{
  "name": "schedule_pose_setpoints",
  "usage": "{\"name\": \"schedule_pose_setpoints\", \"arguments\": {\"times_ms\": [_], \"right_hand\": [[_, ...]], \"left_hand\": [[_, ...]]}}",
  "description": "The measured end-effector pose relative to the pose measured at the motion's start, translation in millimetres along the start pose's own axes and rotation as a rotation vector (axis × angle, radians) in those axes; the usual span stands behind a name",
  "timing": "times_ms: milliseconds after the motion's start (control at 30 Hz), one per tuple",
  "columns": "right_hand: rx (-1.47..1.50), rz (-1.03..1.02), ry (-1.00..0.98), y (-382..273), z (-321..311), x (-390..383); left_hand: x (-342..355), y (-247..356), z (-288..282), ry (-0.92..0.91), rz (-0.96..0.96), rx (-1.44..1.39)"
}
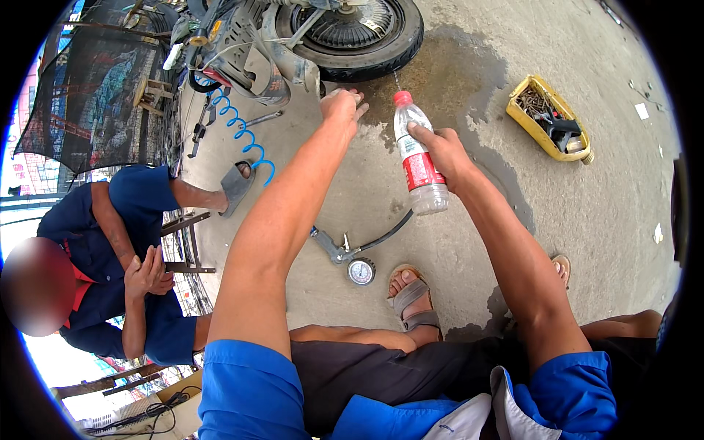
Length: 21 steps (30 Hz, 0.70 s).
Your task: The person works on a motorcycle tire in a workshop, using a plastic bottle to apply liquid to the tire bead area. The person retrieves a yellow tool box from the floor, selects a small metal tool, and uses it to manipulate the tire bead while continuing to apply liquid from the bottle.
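Note:
My right hand [442, 152] grips a clear plastic bottle [423, 192] with a red cap and red label, tilted away from me; a thin stream of water comes from the cap beside the tire. My left hand [345, 111] is left of the bottle, just below the black tire [352, 67] of a two-wheeler [242, 59], its fingers loosely bent and apart, with nothing visible in them. A wet patch [462, 81] darkens the concrete under the tire.
At right is a yellow container [528, 128] of small metal parts and tools. An air gun with gauge [361, 271] lies below my hands; a blue coiled hose [242, 134] lies left. A seated person [81, 227] in dark blue is at left, near black mesh [88, 88].

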State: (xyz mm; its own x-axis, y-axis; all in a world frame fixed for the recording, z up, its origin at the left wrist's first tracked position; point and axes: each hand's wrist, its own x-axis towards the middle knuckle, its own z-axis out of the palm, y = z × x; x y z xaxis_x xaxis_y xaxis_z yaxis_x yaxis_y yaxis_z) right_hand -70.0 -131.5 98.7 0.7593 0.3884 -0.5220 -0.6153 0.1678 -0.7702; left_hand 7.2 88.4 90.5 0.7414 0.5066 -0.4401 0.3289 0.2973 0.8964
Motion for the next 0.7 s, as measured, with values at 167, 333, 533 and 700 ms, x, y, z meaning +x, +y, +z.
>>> {"name": "schedule_pose_setpoints", "arguments": {"times_ms": [167, 333, 533, 700], "right_hand": [[0.049, -0.008, 0.004, 2.5, -1.6, 3.3], [0.002, 0.004, -0.02, 3.3, -2.4, 4.3], [-0.071, -0.012, -0.092, 2.1, 4.9, -1.0], [-0.018, -0.006, -0.097, -0.9, 4.0, -2.0]], "left_hand": [[-1.0, 0.8, 1.2, 0.001, -0.006, -0.002], [-4.4, 0.4, 4.3, -0.009, -0.013, 0.017], [-1.0, 0.1, 4.9, -0.025, -0.019, 0.008], [-1.7, 2.2, 8.0, -0.071, -0.032, -0.032]]}}
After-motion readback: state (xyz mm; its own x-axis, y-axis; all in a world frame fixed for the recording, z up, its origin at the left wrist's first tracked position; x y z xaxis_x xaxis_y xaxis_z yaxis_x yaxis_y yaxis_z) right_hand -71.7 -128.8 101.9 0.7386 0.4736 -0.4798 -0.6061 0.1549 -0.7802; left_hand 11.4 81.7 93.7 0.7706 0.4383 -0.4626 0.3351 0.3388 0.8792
